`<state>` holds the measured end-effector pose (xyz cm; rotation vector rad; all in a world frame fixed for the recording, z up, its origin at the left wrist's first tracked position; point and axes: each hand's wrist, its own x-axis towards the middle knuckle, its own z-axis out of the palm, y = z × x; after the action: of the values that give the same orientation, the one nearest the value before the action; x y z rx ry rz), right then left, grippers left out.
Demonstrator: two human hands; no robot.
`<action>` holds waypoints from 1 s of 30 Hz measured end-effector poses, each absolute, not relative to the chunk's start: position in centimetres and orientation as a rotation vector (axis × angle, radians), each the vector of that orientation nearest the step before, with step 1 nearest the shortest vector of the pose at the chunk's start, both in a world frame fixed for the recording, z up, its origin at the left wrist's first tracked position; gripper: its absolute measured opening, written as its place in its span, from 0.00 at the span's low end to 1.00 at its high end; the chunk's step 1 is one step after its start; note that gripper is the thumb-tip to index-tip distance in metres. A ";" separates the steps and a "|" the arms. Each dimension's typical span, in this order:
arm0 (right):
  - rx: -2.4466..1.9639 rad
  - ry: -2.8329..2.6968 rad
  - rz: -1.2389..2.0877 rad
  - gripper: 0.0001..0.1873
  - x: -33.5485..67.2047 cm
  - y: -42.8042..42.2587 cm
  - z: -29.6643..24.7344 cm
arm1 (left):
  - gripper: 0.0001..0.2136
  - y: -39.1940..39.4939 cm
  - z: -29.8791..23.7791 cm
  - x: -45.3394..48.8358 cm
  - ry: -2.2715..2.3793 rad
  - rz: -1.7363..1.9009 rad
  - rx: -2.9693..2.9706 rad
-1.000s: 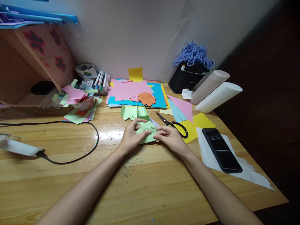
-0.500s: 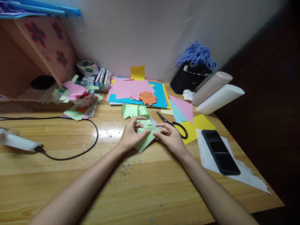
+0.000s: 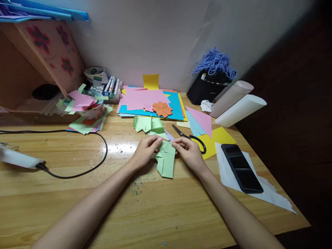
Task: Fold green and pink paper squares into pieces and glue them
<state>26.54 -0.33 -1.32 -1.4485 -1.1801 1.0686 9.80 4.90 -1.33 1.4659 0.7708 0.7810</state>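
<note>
A folded piece of light green paper is held between my two hands, above the wooden table. My left hand pinches its upper left edge with thumb and fingers. At the upper right corner my right hand closes on the same paper. Creases and small flaps show on its face, and the lower part hangs free. Just beyond the hands lie more folded green paper pieces. Black-handled scissors rest to the right of my right hand, partly on yellow paper.
A phone lies on torn white paper at the right. Behind are stacked coloured sheets with an orange paper flower. A cup of paper scraps, markers and a black cable are on the left.
The green paper has turned in my hands, so its lower part now points more straight down. My fingers have shifted to its upper edge.
</note>
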 end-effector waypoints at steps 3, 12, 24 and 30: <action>-1.440 -1.198 1.056 0.11 26.5 -0.4 -1.4 | 0.13 5.0 -1.7 9.9 0.808 0.760 1.425; -1.397 -1.180 1.151 0.15 26.7 -0.3 -1.9 | 0.12 4.7 -2.1 10.3 0.904 0.837 1.376; -1.448 -1.344 1.051 0.11 26.4 -0.6 -1.2 | 0.13 4.5 -2.3 10.2 0.823 0.652 1.643; -1.429 -1.135 1.114 0.18 27.9 -0.1 -1.0 | 0.12 5.0 -2.2 10.1 0.808 0.866 1.311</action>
<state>27.90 -0.09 -0.99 -1.4295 -1.1350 1.1145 10.08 4.99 -2.19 1.3111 0.8078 0.8664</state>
